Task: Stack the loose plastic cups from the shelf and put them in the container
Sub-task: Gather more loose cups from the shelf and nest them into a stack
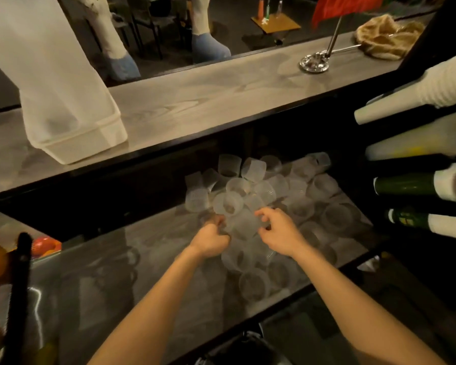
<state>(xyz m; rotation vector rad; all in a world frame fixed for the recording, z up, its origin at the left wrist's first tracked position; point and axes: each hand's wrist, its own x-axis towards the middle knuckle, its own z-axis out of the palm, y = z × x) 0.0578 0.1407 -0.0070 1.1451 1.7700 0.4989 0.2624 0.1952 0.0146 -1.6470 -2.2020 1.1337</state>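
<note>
Left hand (212, 239) and right hand (278, 231) grip cups (244, 223) on the shelf (142, 259); my container (71, 122) stands at the counter's (221, 96) left end, nearer my left.

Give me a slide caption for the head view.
Left hand and right hand grasp frosted plastic cups heaped on a glossy shelf below a tall white plastic container.

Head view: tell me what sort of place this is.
Probably the serving side of a bar: a long counter, bottles lying stacked on the right, loose plastic cups heaped on the shelf under the counter, and chairs beyond.
</note>
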